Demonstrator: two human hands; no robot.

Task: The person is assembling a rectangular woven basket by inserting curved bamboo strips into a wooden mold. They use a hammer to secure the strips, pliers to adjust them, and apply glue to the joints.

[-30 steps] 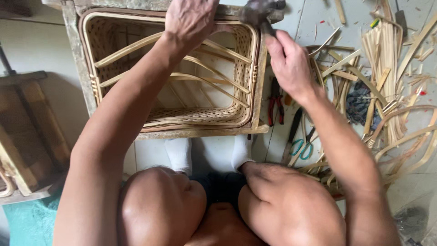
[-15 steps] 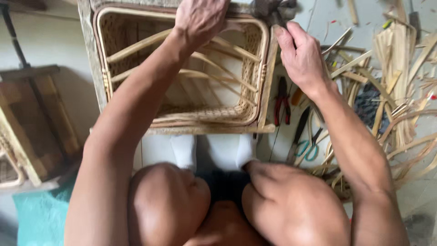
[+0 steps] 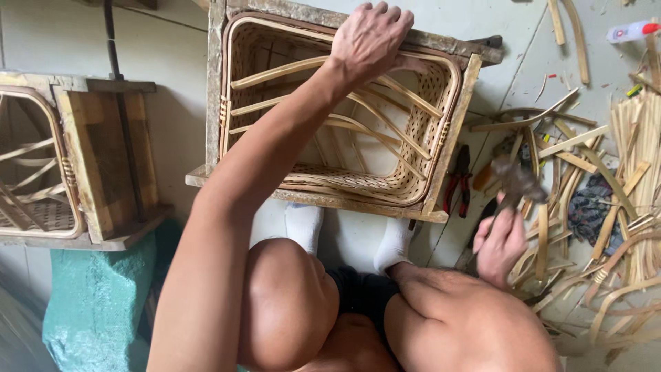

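Pale concrete floor [image 3: 172,55], littered at 3 o'clock with bamboo strips [image 3: 620,179] and offcuts. Person seated, knees at 6 o'clock, white socks [image 3: 344,231] against the work.

Work piece: woven bamboo basket [image 3: 337,103] set inside a rough wooden frame [image 3: 330,200], lying at 12 o'clock, its opening turned toward the camera. Curved splints cross the interior.

Left hand [image 3: 372,38]: spread over the far rim of basket and frame at 12 o'clock, fingers curled over the edge, pressing rather than lifting. Position on the rim unchanged from half a second ago.

Right hand [image 3: 501,244]: closed in a fist around the handle of a hammer [image 3: 516,182], head blurred. Change: half a second ago this hand sat up at the frame's far right corner beside the left; now it is down at 4 o'clock, well apart from the frame, over the scrap pile.

Reading: hammer drawn back off the corner, basket kept steady, so the corner is exposed between blows or being checked.

Red-handled pliers [image 3: 456,182] lie just right of the frame. Second framed basket [image 3: 41,172] at 9 o'clock; green cloth [image 3: 96,296] at 7 o'clock.
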